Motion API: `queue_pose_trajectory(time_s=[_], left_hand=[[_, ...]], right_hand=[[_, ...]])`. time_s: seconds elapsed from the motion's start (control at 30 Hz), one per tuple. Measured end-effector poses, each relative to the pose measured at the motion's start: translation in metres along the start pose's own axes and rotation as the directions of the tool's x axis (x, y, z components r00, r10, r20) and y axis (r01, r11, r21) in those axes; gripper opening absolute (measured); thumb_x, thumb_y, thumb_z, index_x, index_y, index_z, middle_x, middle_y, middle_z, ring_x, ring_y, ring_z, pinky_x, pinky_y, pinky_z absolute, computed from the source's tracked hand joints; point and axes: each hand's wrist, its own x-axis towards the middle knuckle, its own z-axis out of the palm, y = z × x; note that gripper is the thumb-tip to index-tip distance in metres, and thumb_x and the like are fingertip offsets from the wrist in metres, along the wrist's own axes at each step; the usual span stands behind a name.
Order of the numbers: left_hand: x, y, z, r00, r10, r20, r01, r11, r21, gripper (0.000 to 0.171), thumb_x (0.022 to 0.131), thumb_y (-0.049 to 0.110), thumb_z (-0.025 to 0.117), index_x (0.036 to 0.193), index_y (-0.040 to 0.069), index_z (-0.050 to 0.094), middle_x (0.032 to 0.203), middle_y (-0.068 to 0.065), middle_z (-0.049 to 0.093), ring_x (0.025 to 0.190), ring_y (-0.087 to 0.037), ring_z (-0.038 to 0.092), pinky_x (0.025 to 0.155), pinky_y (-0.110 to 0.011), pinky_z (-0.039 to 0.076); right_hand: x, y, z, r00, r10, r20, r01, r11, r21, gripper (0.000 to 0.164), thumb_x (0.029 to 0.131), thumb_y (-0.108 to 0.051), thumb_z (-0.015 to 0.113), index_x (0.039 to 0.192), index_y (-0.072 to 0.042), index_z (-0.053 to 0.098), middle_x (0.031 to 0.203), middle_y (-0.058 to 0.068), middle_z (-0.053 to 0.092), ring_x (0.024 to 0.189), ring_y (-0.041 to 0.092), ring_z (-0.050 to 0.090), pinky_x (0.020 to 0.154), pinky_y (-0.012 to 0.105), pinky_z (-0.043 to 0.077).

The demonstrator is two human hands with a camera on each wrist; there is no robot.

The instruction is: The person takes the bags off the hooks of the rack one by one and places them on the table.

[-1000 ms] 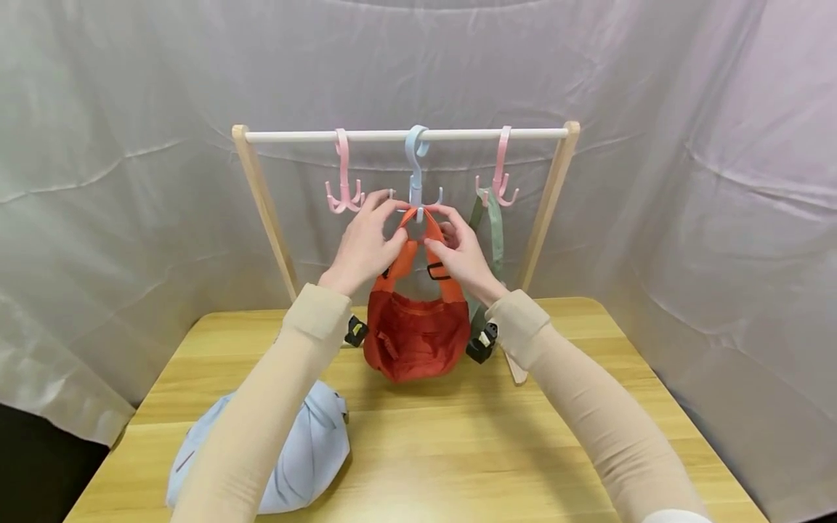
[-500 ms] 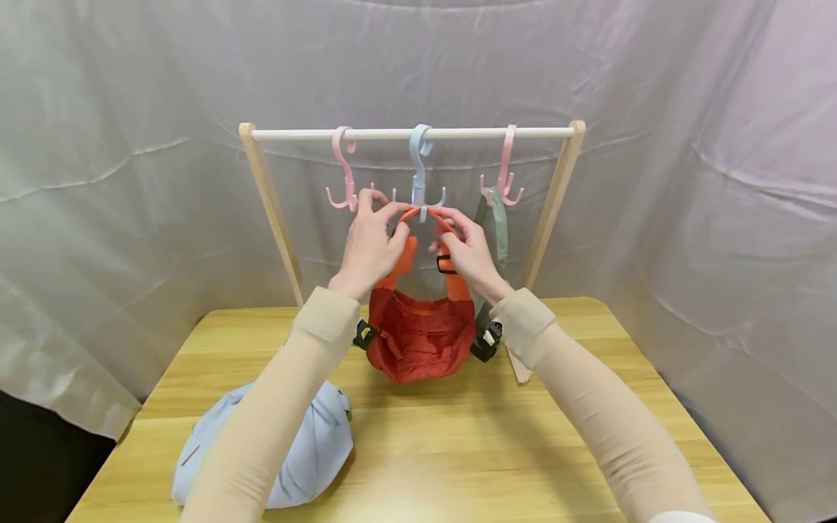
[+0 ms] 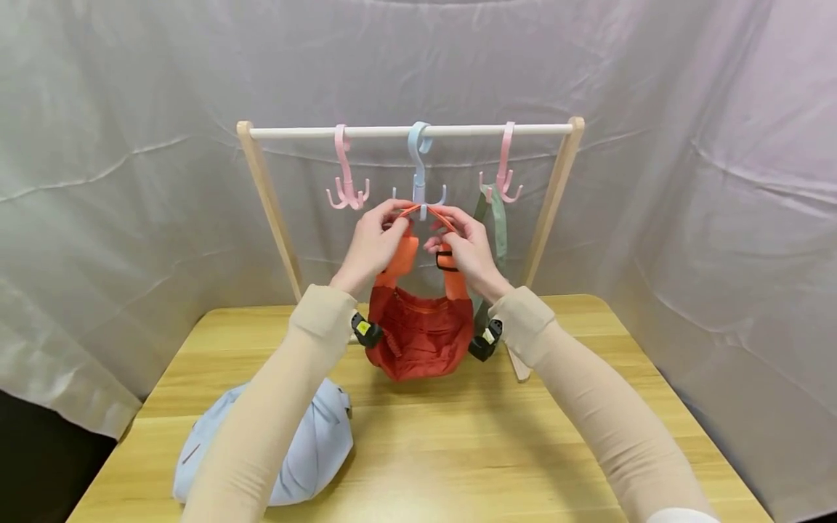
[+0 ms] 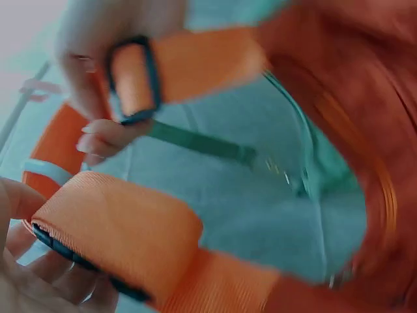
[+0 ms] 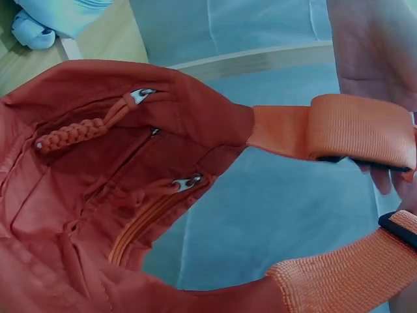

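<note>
A red bag (image 3: pixel 421 338) hangs by its orange strap (image 3: pixel 453 283) from the front prong of the light blue hook (image 3: pixel 418 163). My left hand (image 3: pixel 371 245) pinches the strap just left of that prong. On the other side, my right hand (image 3: pixel 474 253) pinches it too, so the top of the strap spreads into a low peak. In the left wrist view, the strap (image 4: pixel 55 140) loops across a pale prong (image 4: pixel 47 171), and a black slider buckle (image 4: pixel 135 79) sits by the right hand. Zip pulls (image 5: pixel 71 134) show on the bag in the right wrist view.
A white rail (image 3: pixel 294 134) on wooden legs (image 3: pixel 556 192) carries the hooks. Pink hooks hang left (image 3: pixel 344 163) and right (image 3: pixel 505 160); a green strap (image 3: pixel 500 225) hangs from the right one. A pale blue bag (image 3: pixel 314 443) lies on the wooden table (image 3: pixel 445 465), partly behind my left forearm.
The hands have drawn the top of the strap wider apart around the prong. My left fingers have come away from the left pink hook, which has swung and turned. The bag stays hanging.
</note>
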Motion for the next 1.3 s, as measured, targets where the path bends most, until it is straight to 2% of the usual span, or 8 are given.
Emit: queue_pose_trajectory(time_s=[0.1,0.23,0.43,0.63,0.8,0.87,1.07,1.3], left_hand=[[0.002,0.001,0.0,0.997,-0.068,0.023,0.071,0.983,-0.167,0.031,0.103,0.017,0.05,0.129,0.011,0.066,0.112,-0.021,0.069,0.088,-0.016,0.065,0.084,-0.026,0.051],[0.004,0.003,-0.002,0.989,-0.132,0.065,0.145,0.941,-0.305,0.032,0.104,0.016,0.05,0.131,0.006,0.063,0.113,-0.02,0.066,0.079,-0.012,0.067,0.077,-0.021,0.054],[0.006,0.008,-0.003,0.978,-0.172,0.12,0.204,0.913,-0.354,0.033,0.105,0.016,0.049,0.133,0.005,0.06,0.121,-0.018,0.064,0.092,-0.015,0.063,0.076,-0.019,0.053],[0.006,0.011,-0.004,0.975,-0.183,0.125,0.215,0.913,-0.348,0.029,0.104,0.019,0.053,0.127,0.004,0.061,0.102,-0.005,0.06,0.082,-0.011,0.06,0.073,-0.018,0.049],[0.006,0.012,-0.005,0.966,-0.205,0.16,0.254,0.866,-0.429,0.025,0.103,0.017,0.054,0.125,0.005,0.059,0.108,-0.006,0.06,0.074,-0.012,0.07,0.068,-0.021,0.056],[0.006,0.012,-0.005,0.965,-0.207,0.16,0.257,0.858,-0.444,0.025,0.103,0.016,0.054,0.126,0.006,0.059,0.111,-0.008,0.06,0.074,-0.012,0.071,0.068,-0.02,0.056],[0.007,0.012,-0.004,0.975,-0.182,0.13,0.221,0.868,-0.445,0.027,0.103,0.013,0.055,0.128,0.003,0.059,0.108,-0.006,0.062,0.069,-0.01,0.068,0.071,-0.019,0.056],[0.006,0.013,-0.005,0.985,-0.143,0.097,0.171,0.901,-0.398,0.029,0.098,0.012,0.064,0.125,0.002,0.061,0.102,-0.002,0.066,0.066,-0.008,0.066,0.077,-0.026,0.059]], right_hand=[[-0.001,0.001,0.001,1.0,0.007,-0.004,-0.007,1.0,0.017,0.05,0.093,0.013,0.037,0.138,0.001,0.055,0.094,0.0,0.057,0.064,0.008,0.058,0.058,0.017,0.047],[-0.001,0.002,0.0,1.0,-0.012,-0.001,0.012,1.0,0.015,0.048,0.092,0.013,0.039,0.136,0.004,0.056,0.09,-0.003,0.059,0.062,0.009,0.051,0.053,0.018,0.038],[-0.002,0.001,-0.002,0.999,-0.035,-0.015,0.035,0.999,0.009,0.039,0.095,0.007,0.044,0.131,0.007,0.058,0.081,-0.008,0.061,0.057,0.009,0.044,0.045,0.019,0.026],[-0.001,0.003,-0.002,0.996,-0.079,-0.04,0.078,0.997,-0.017,0.03,0.097,0.002,0.051,0.125,0.011,0.059,0.069,-0.009,0.057,0.053,0.009,0.039,0.044,0.019,0.026],[-0.001,0.004,-0.002,0.994,-0.095,-0.054,0.093,0.995,-0.04,0.029,0.097,0.002,0.051,0.123,0.012,0.06,0.067,-0.012,0.057,0.053,0.008,0.039,0.044,0.018,0.027],[-0.001,0.004,-0.002,0.994,-0.092,-0.057,0.089,0.995,-0.047,0.028,0.098,0.002,0.051,0.123,0.011,0.061,0.068,-0.012,0.057,0.053,0.008,0.039,0.045,0.018,0.028],[-0.001,0.006,-0.001,0.995,-0.077,-0.063,0.073,0.995,-0.067,0.029,0.099,0.001,0.05,0.125,0.008,0.061,0.073,-0.011,0.059,0.054,0.008,0.039,0.045,0.019,0.027],[0.0,0.007,0.0,0.994,-0.068,-0.082,0.064,0.996,-0.055,0.032,0.096,0.004,0.048,0.125,0.007,0.06,0.073,-0.011,0.06,0.054,0.007,0.04,0.044,0.018,0.026]])
